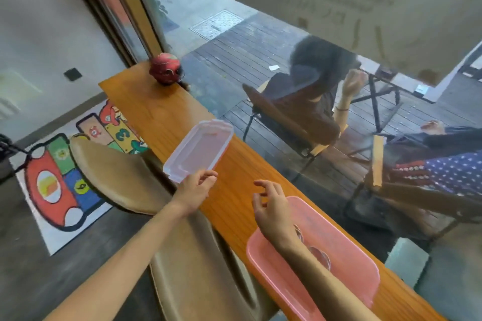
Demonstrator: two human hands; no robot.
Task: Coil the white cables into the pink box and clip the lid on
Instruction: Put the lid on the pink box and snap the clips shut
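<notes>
1. While our left hand (194,191) pinches the near corner of the clear lid (199,150) between thumb and fingertips, the lid hangs tilted above the bench (156,109), its far end raised and away from us; this grip is closed on the lid's rim only.
2. We judge the lid's long axis to run from our left hand up and away along the bench, roughly in line with the bench's own length.
3. Further along the bench, by the window, sits a small red toy figure (165,70), well apart from the lid.
4. Our right hand (271,206) hovers with fingers loosely curled and spread; this grip holds nothing and is about half open, over the far end of the pink box.
5. The pink box (347,250) lies on the bench near us, to the right of and below the lid, its long axis also following the bench.
6. Inside the pink box we can make out curved loops of white cables (317,251), partly hidden by our right forearm; how many we cannot tell.
7. The coming move, as we judge it, turns on this: the lid must travel right and towards us to the box, the two long axes already close to parallel, with the left hand carrying and the right nearer the box to steady it.
8. We read no brand or label on lid or box; the window's writing is too blurred to read.
</notes>
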